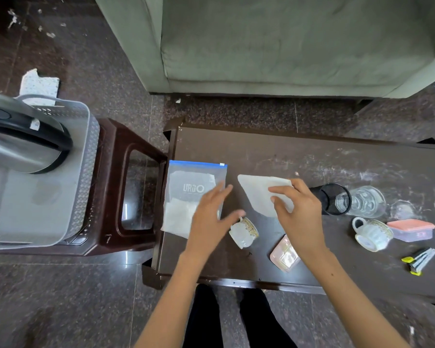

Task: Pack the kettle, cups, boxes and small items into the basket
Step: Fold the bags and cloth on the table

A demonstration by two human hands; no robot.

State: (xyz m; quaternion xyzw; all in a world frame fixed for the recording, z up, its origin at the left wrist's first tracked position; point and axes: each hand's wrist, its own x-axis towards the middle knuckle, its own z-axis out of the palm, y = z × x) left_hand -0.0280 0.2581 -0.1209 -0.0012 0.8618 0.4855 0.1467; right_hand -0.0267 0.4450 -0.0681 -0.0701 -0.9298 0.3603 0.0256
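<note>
My right hand (296, 212) pinches a folded white cloth (259, 194), presumably lifting it to pack. My left hand (211, 217) hovers, fingers spread, over the zip bag (191, 182). On the table (312, 156): two cups (244, 232), two boxes (412, 229). One kettle (23, 144) already sits in the basket (81, 172).

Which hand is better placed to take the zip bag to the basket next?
Left. The left hand hovers open over the zip bag, nearest the basket; the right hand holds a white sheet.
</note>
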